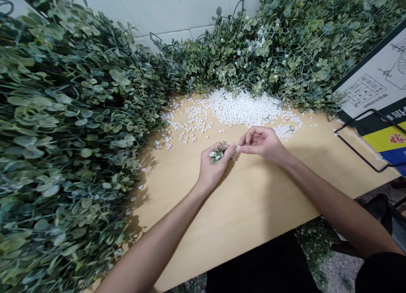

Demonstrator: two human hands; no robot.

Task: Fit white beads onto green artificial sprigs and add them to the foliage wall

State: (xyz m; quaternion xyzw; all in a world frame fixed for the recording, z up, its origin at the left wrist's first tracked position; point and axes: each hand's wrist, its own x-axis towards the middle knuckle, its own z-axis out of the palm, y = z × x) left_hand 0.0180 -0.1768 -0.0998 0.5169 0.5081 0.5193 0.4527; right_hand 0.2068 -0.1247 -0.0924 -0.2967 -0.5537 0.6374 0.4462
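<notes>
My left hand (213,166) is closed round a small sprig of artificial green leaves (218,153) over the middle of the light wooden table (247,200). My right hand (264,143) is beside it, its thumb and forefinger pinched on something small and white at the sprig's tip, too small to name. Behind both hands lies a heap of small white pieces (241,109) spread across the table's far side.
Large piles of artificial leafy greenery cover the left (63,149) and the back right (301,51) of the table, against a white tiled wall. A printed sign on a black wire stand (371,115) sits at the right edge. The table's near edge is below my forearms.
</notes>
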